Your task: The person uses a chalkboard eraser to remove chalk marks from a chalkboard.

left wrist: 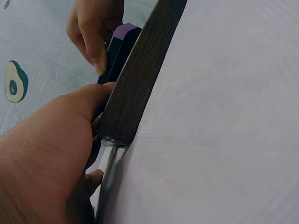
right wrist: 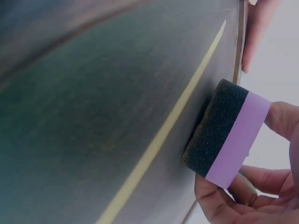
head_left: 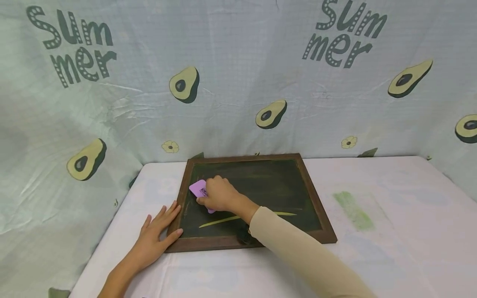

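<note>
A chalkboard point(head_left: 268, 178) in a brown wooden frame lies on the table, with a yellow stroke point(right wrist: 161, 135) across its dark surface. My right hand point(head_left: 220, 194) grips a purple-backed chalkboard eraser point(head_left: 198, 188) over the board's left part. In the right wrist view, the black pad of the eraser point(right wrist: 217, 126) faces the board, and thumb and fingers pinch its purple back. My left hand point(head_left: 154, 234) rests at the left side of the frame point(left wrist: 140, 70), fingers extended along its edge and thumb on the lower left corner. The right forearm covers part of the stroke.
A pale cloth covers the table point(head_left: 391, 194), with a green smudge point(head_left: 354, 210) to the right of the board. Behind it hangs a curtain point(head_left: 231, 37) printed with avocados and lettering. Something dark point(head_left: 244, 235) shows beside the right sleeve; its kind is unclear.
</note>
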Demonstrator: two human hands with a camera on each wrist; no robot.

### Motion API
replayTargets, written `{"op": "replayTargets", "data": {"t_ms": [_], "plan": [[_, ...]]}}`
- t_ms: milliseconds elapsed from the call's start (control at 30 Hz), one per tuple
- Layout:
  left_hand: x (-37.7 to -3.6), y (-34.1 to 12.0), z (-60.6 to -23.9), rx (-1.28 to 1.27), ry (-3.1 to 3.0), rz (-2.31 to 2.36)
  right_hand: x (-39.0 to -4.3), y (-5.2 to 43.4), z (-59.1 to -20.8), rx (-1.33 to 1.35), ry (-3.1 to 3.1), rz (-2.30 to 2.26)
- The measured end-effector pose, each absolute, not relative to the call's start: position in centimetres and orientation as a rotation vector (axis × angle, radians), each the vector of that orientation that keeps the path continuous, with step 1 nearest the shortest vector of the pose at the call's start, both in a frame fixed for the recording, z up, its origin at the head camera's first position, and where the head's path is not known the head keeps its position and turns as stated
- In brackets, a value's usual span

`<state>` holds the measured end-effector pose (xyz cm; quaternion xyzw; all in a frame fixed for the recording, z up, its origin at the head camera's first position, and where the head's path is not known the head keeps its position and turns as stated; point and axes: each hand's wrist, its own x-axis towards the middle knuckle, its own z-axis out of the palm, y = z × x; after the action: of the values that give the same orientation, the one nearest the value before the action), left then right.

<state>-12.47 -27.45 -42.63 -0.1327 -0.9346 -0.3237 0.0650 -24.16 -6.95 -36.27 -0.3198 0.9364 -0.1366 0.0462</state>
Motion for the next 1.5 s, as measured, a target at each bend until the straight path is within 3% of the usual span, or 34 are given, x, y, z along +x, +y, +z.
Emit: {"op": "replayTargets", "data": {"t_ms": [767,1500], "plan": [[-12.3,-27.3,-42.6,-0.39,-2.832,-0.951,-24.8,-5.1,-35.9,-1.24,2.659,-0.314],[-12.2,-27.2,-42.4,-0.368,-2.861,-0.984,-25.9,8.3,-35.8,-1.096,2.772,-0.36]]}}
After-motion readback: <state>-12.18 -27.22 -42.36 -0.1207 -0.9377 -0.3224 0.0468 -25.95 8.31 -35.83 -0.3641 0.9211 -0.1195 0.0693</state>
